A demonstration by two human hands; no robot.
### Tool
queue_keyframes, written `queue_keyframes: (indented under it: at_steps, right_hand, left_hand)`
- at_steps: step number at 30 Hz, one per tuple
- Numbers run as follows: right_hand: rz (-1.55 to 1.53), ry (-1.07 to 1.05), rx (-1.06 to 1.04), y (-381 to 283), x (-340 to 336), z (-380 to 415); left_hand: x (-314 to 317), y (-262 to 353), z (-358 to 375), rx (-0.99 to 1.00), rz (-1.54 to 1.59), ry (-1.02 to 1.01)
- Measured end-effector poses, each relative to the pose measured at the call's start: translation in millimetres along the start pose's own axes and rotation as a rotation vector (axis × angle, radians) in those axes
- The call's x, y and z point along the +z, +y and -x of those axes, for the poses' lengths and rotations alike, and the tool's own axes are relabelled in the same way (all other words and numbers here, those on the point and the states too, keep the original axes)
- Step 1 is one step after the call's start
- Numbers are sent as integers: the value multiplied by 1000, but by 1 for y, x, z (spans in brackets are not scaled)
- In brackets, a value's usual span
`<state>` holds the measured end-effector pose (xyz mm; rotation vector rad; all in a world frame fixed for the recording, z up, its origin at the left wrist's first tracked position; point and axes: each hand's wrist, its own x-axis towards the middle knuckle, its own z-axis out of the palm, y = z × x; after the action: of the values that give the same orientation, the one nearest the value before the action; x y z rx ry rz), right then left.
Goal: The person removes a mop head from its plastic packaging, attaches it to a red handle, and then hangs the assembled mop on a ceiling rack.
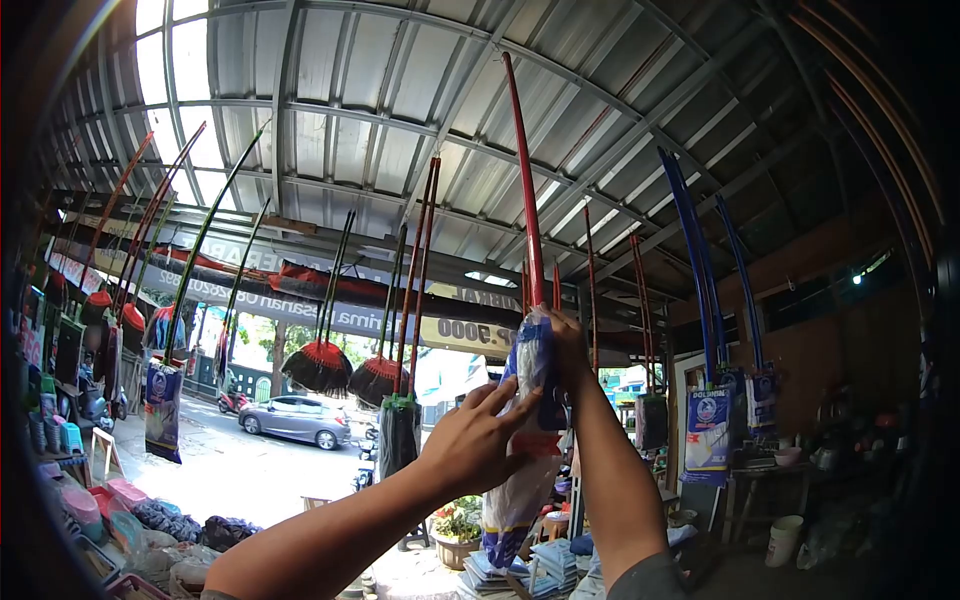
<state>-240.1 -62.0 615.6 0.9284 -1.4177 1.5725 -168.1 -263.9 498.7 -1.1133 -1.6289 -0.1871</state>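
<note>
Gripping the plastic-wrapped mop [525, 440] with left hand [475, 440] and right hand [565, 345], yanking sideways could probably unhook its red handle [522, 180] from the roof.

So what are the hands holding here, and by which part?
Both hold the hanging red-handled broom in a plastic wrapper: right hand grips the wrapper's top by the handle, left hand lies against its middle.

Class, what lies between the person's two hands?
In the head view, the plastic-wrapped broom head lies between the left hand and the right hand.
</note>
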Motion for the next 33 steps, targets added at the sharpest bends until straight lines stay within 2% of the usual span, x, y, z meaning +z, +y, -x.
queue_keyframes:
  at_steps: [20, 24, 29, 33]
  right_hand:
    - [31, -2, -7, 1, -2, 50]
    - [49, 8, 4, 2, -8, 38]
    - [86, 34, -3, -18, -5, 26]
    - [133, 39, -20, -9, -21, 0]
  left_hand:
    - [12, 15, 30, -4, 30, -106]
    - [13, 14, 22, -24, 44, -125]
    - [16, 9, 6, -6, 51, -54]
    - [15, 8, -3, -7, 48, -21]
